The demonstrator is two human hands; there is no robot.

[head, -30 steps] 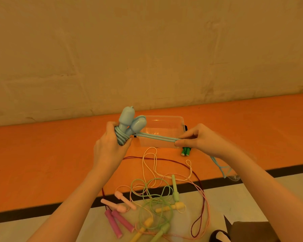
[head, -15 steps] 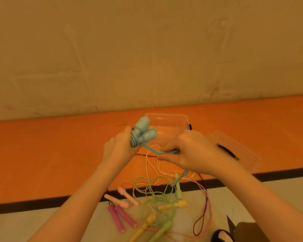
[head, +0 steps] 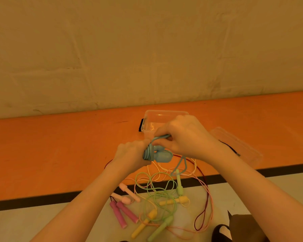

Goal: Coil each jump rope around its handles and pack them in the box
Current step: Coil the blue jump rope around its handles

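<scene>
Left hand is wrapped tight round the blue handles of the blue rope, coils already stacked up on them right by the fingers. Handles point to the right, both together. Right hand is close above, pinching a strand of the same rope btw thumb & fingers, touching distance from the left hand. A loose tail of the blue rope hangs down below the right wrist.

Both hands are held up in front of the clear box, which sits on the orange floor strip near the wall; its lid lies flat just to the right. Can't tell if anything's inside the box, hands cover most of it.

Down on the pale floor, nearer the person: a tangle of other ropes. Pink handles side by side at left, two paler pink handles above them, yellow handles & green handles in the middle w/ green cord looping over them. A dark red cord runs down the right side.
</scene>
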